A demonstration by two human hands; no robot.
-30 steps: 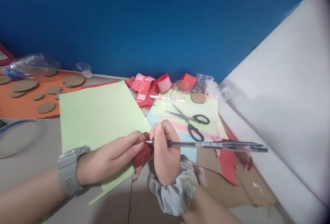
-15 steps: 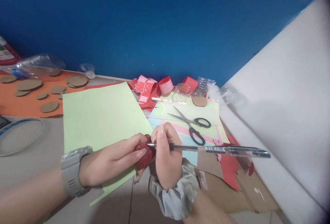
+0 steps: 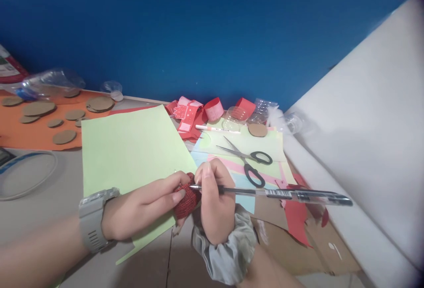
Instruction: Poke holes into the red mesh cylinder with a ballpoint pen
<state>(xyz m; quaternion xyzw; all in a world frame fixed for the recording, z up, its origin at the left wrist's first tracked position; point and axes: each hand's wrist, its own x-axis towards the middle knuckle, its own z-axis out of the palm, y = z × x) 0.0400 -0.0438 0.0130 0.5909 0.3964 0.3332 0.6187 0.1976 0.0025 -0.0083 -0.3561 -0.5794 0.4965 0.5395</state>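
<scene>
My left hand [image 3: 149,206], with a grey watch on its wrist, is closed on a small red woven piece [image 3: 186,202]. What lies under that piece is mostly hidden by my fingers. A clear pen with a black cap on its back end [image 3: 281,194] is pinched in my right hand [image 3: 215,202], its metal tip touching or very close to the red piece. A grey scrunchie [image 3: 228,246] circles my right wrist. Light green paper [image 3: 132,146] lies under and behind my left hand. Black-handled scissors [image 3: 247,157] rest spread apart beyond my right hand.
Cardboard discs [image 3: 64,137] lie on an orange sheet [image 3: 20,129] at the left, near a clear plastic bottle [image 3: 53,82]. Red paper pieces [image 3: 190,115], a marker [image 3: 217,129] and clear plastic cups [image 3: 233,119] sit by the blue wall. Brown cardboard [image 3: 288,248] is at right.
The back end of the pen has swung slightly to the right and down. Both hands stay almost in place, still on the red piece and the pen.
</scene>
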